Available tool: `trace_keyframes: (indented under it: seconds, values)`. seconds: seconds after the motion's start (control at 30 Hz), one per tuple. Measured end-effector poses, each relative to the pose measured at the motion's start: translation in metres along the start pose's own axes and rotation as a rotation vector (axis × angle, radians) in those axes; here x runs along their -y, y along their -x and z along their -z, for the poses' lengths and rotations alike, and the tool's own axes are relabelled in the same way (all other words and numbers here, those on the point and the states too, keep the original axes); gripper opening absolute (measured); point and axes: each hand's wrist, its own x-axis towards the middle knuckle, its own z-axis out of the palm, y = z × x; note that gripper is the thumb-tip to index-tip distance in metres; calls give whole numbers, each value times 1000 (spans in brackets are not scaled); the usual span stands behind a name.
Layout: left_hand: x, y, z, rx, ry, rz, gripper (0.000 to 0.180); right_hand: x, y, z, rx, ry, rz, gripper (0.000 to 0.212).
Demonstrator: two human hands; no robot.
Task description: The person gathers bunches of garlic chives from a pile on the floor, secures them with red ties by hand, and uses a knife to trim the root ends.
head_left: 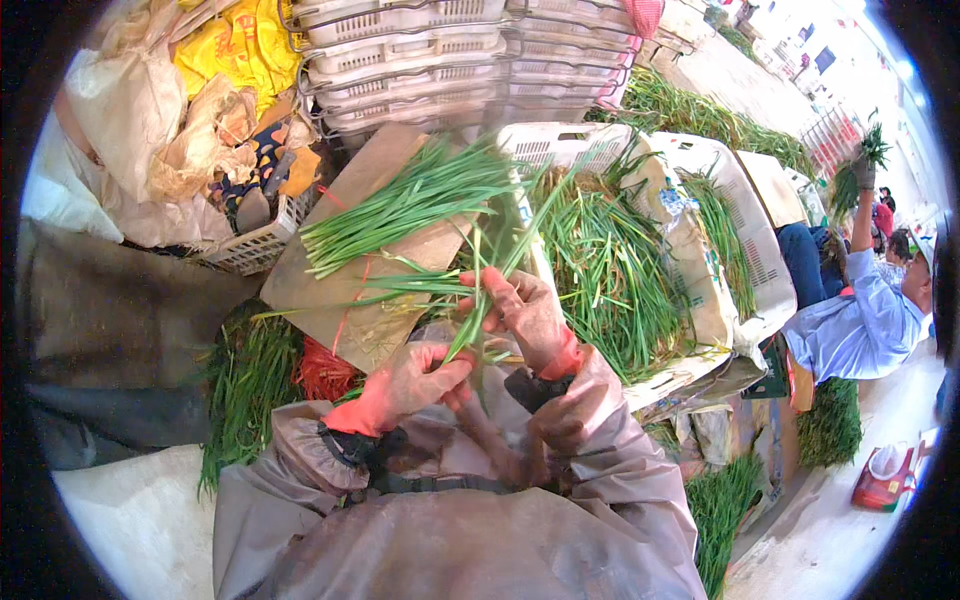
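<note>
My left hand and my right hand, in thin gloves with red cuffs, meet in front of my chest. A few long green chives run between them, pinched by the left fingertips at the lower end and gripped by the right fingers higher up. Some blades blur with motion. Just beyond lies a tilted brown board, with a thick bundle of chives on it and a smaller bunch close to my right fingers. A red tie crosses the board.
To the right, a white plastic crate holds loose chives. Stacked white crates stand at the back. Red strings and more greens lie left. A person in a blue shirt raises a green bunch at far right.
</note>
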Motion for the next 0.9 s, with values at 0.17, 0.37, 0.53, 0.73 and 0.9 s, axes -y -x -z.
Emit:
trace_keyframes:
  seconds: [0.17,0.37,0.53,0.73,0.9]
  values:
    - [17,7,6,-12,173,5,41,-82,-36,98,-335,703,150,37]
    - [29,11,6,-164,124,37,39,-44,42,39,-55,100,-191,32]
    - [38,16,-4,-124,-25,16,32,-49,40,-11,145,-29,-151,36]
    - [15,19,17,-134,128,-163,26,-25,9,-37,322,305,-184,33]
    - [2,37,43,-359,281,-124,21,-52,-22,-29,182,511,68,22]
